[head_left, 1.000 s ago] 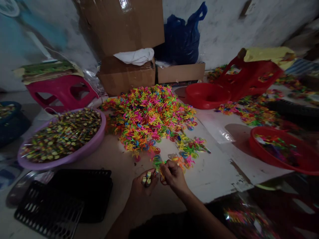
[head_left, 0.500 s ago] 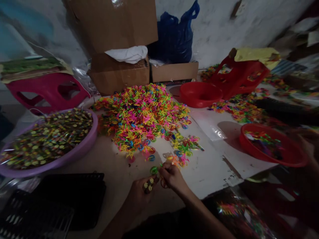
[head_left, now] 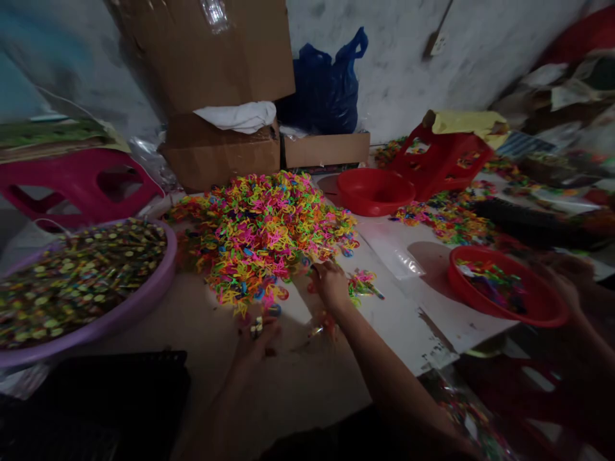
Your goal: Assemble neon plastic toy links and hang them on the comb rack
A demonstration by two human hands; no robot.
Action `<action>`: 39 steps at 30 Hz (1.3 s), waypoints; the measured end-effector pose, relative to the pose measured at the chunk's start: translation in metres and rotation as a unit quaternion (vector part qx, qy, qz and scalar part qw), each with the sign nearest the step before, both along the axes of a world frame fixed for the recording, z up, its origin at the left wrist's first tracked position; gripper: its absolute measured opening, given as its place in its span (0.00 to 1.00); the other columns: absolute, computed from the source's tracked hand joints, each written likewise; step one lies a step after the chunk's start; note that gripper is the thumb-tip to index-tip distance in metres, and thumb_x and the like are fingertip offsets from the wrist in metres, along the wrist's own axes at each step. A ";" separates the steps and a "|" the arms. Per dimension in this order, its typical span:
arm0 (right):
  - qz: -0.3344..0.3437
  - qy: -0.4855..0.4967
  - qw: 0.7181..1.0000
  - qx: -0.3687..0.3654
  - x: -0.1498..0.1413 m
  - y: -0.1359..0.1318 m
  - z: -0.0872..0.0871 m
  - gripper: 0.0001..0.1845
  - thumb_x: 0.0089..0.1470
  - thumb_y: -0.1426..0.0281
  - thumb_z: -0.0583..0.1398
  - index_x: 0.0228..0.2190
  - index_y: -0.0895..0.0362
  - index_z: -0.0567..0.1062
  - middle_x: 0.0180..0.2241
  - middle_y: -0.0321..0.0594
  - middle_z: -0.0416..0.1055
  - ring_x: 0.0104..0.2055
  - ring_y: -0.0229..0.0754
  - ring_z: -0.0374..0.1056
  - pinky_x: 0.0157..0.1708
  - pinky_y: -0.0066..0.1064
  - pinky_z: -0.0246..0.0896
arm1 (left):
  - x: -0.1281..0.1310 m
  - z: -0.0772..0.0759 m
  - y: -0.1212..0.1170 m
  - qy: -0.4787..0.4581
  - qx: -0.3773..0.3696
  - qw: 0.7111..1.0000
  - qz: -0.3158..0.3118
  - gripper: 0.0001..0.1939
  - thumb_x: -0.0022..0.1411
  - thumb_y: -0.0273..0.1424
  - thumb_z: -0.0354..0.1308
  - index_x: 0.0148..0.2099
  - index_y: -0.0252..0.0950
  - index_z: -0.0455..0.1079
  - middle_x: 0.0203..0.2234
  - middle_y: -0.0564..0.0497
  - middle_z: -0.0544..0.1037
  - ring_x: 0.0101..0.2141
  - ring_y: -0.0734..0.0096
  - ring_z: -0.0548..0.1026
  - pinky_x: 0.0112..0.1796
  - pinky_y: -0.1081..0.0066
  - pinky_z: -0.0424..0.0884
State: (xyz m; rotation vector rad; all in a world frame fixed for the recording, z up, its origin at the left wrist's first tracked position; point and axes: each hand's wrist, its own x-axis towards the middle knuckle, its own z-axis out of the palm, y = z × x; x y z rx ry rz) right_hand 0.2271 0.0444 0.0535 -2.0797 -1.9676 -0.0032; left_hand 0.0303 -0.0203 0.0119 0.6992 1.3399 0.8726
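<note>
My left hand (head_left: 258,342) is closed around a few small tubes with pale yellow ends (head_left: 257,327), low over the table in front of the pile. Similar tubes fill the purple basin at the left. At the front edge of the heap of bright plastic pieces (head_left: 273,221) is my right hand (head_left: 331,286), its fingers bent and pinched together. What lies between those fingertips is hidden and blurred. Below the right hand, a small blurred cluster of orange pieces with a shiny tube (head_left: 318,331) sits on the table (head_left: 298,384).
The purple basin (head_left: 166,275) stands left, with black trays (head_left: 129,390) nearer me. Red basins (head_left: 372,198) (head_left: 538,314) and a red stool (head_left: 432,160) are on the right, beside another person's hand (head_left: 562,288). Cardboard boxes (head_left: 221,153) and a blue bag (head_left: 321,89) line the wall.
My right hand has moved forward, away from my left hand, to the pile's edge. The left hand has shifted left in view, still holding the tubes. The whole view has turned slightly.
</note>
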 end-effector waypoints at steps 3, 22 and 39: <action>0.128 0.054 0.987 0.076 -0.031 -0.036 -0.016 0.13 0.57 0.69 0.52 0.41 0.55 0.73 0.33 0.43 0.71 0.35 0.41 0.65 0.37 0.30 0.57 | -0.007 0.002 -0.005 -0.029 -0.024 0.998 0.051 0.22 0.43 0.38 0.65 0.42 0.36 0.69 0.36 0.45 0.77 0.40 0.60 0.75 0.25 0.74 0.70; -0.008 0.060 0.997 0.046 0.052 -0.024 -0.026 0.19 0.57 0.67 0.47 0.38 0.57 0.75 0.39 0.46 0.72 0.42 0.45 0.65 0.45 0.37 0.53 | -0.034 -0.007 -0.028 0.174 0.022 0.985 -0.008 0.16 0.46 0.40 0.61 0.35 0.36 0.69 0.22 0.51 0.75 0.18 0.69 0.73 0.11 0.78 0.56; 0.071 -0.020 0.995 -0.062 -0.026 -0.037 -0.021 0.18 0.54 0.59 0.54 0.42 0.54 0.73 0.36 0.46 0.70 0.37 0.45 0.65 0.36 0.33 0.55 | -0.031 0.001 -0.039 0.076 0.032 0.996 0.031 0.25 0.40 0.43 0.64 0.39 0.36 0.62 0.13 0.63 0.64 0.12 0.80 0.61 0.13 0.80 0.53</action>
